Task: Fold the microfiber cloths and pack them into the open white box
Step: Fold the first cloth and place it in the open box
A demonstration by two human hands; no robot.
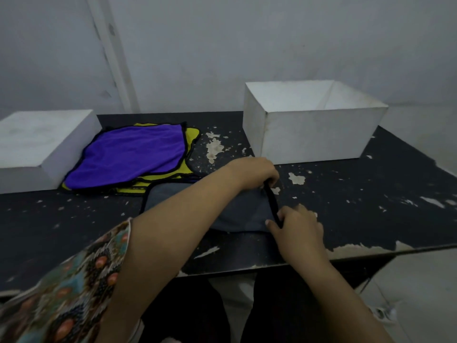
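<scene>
Mid-fold: my left hand [257, 173] and right hand [295, 225] both pinch the grey black-trimmed microfiber cloth [237, 210] at its right edge. Next, probably crease it, then lift toward the open white box [311, 137] at 1 o'clock.

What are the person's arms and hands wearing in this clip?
Both hands, left and right, are bare: no gloves, rings or watch show. The left arm has a short patterned sleeve in teal, black and orange-red, ending above the elbow. No sleeve shows on the right forearm.
</scene>
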